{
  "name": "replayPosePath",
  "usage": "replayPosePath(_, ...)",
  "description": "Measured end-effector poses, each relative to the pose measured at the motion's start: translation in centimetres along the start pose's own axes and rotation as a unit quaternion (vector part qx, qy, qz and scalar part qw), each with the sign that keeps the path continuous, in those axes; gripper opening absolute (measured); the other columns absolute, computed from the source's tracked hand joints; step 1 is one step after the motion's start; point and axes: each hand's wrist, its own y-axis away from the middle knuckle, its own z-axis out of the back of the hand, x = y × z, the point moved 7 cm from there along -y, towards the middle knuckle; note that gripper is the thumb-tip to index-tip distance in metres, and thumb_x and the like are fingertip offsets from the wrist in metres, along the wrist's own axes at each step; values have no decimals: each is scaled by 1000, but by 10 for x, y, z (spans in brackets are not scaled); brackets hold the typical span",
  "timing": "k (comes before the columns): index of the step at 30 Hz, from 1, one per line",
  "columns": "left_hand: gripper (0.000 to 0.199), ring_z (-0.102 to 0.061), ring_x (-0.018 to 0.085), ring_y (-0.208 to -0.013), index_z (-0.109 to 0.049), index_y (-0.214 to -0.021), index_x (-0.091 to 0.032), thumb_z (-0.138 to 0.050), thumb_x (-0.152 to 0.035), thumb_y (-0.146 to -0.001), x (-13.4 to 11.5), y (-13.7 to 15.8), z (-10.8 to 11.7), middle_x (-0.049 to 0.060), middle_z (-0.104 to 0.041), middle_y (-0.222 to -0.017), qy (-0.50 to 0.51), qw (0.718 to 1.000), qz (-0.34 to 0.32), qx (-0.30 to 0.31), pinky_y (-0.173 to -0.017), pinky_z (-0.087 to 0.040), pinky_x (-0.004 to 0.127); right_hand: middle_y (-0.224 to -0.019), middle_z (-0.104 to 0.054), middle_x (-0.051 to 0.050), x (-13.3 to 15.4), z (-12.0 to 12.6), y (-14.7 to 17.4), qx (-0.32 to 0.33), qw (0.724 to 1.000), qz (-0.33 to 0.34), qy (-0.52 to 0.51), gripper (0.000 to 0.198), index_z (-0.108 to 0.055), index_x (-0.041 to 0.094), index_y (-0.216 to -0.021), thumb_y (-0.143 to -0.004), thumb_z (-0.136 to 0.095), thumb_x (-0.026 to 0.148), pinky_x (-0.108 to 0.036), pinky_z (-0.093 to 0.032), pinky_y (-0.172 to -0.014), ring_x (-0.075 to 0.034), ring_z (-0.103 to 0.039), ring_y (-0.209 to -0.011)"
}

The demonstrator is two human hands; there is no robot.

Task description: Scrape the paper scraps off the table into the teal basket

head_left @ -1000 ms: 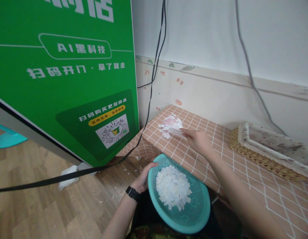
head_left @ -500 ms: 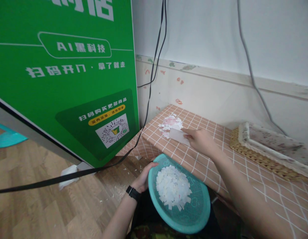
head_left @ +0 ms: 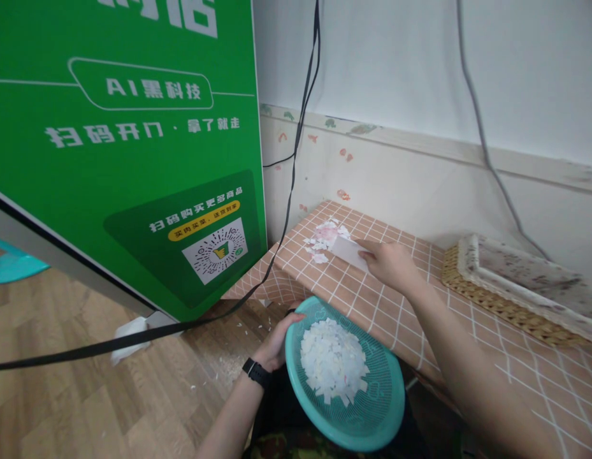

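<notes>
My right hand [head_left: 391, 262] pinches a white card [head_left: 349, 252] just above the checked tablecloth [head_left: 396, 319]. At the card's far end lies a small pile of white and pinkish paper scraps [head_left: 324, 234]; whether the card touches it I cannot tell. My left hand [head_left: 278, 338], with a black watch on the wrist, grips the rim of a teal plastic colander [head_left: 384, 408]. A heap of white paper bits [head_left: 334, 360] fills the middle of the colander, which is tilted in front of the table edge. The left fingers under the rim are hidden.
A green cabinet [head_left: 133, 159] with white lettering and a printed code stands at left. A black strap [head_left: 281, 245] hangs across its corner. At right on the table sits a lined wicker basket [head_left: 506, 306]. Small scraps lie on the wooden floor [head_left: 147, 401].
My right hand and the card have moved slightly right, away from the scrap pile, uncovering a little more of it. The left hand and colander have barely moved.
</notes>
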Motion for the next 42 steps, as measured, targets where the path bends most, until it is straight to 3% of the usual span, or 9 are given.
replayPosePath(7, 31, -62, 16, -59, -65, -84, -9, -60, -38, -75, 19, -10, 9, 8, -71, -71, 2, 999, 36, 3, -61, -47, 25, -87, -71, -5, 16, -10, -3, 1, 995, 62, -73, 36, -60, 27, -117, -86, -44, 23, -27, -43, -62, -18, -65, -71)
replayPosePath(16, 30, -59, 15, -58, -66, -76, -11, -56, -40, -76, 61, -24, 10, 6, -69, -66, 35, 997, 62, 0, -64, -44, 25, -88, -71, -4, 8, 1, -14, 7, 991, 100, -88, 36, -64, 27, -112, -80, -49, 18, -26, -43, -62, -18, -65, -73)
replayPosePath(20, 29, -59, 15, -62, -67, -82, -10, -55, -36, -77, 73, -26, 9, 6, -69, -69, 33, 998, 51, 0, -69, -44, 27, -86, -72, -4, 5, 4, -21, 9, 988, 124, -97, 37, -65, 25, -111, -78, -50, 16, -25, -42, -59, -17, -65, -70)
replayPosePath(24, 25, -58, 16, -62, -67, -85, -10, -58, -31, -75, 76, -29, 16, 5, -68, -71, 26, 999, 17, -10, -72, -43, 29, -84, -72, -2, 1, 4, -27, 21, 981, 146, -124, 35, -66, 26, -109, -78, -50, 16, -24, -42, -59, -15, -64, -68)
replayPosePath(27, 29, -61, 19, -74, -67, -92, -10, -59, -32, -75, 76, -31, 18, 8, -69, -82, 35, 999, 7, 1, -78, -42, 32, -87, -72, -1, 0, 1, -27, 51, 972, 174, -147, 33, -67, 26, -105, -79, -50, 16, -23, -42, -59, -14, -64, -69)
replayPosePath(31, 38, -62, 24, -88, -62, -108, -12, -60, -32, -75, 77, -30, 17, 10, -69, -97, 41, 999, 26, 10, -86, -41, 36, -90, -72, 0, -5, 2, -26, 57, 971, 172, -155, 34, -67, 29, -105, -80, -49, 16, -23, -42, -60, -14, -64, -68)
replayPosePath(36, 41, -62, 25, -93, -60, -113, -12, -58, -31, -77, 78, -29, 13, 12, -67, -104, 44, 998, 34, 13, -89, -41, 38, -93, -71, 0, -3, 1, -27, 75, 971, 166, -157, 34, -66, 30, -107, -81, -48, 19, -25, -42, -60, -15, -64, -71)
replayPosePath(42, 42, -61, 27, -95, -61, -112, -10, -58, -32, -77, 78, -27, 8, 13, -69, -101, 35, 998, 42, 20, -90, -41, 38, -81, -71, -3, 16, -2, -28, 23, 980, 148, -128, 37, -61, 27, -117, -83, -47, 22, -25, -38, -56, -14, -60, -62)
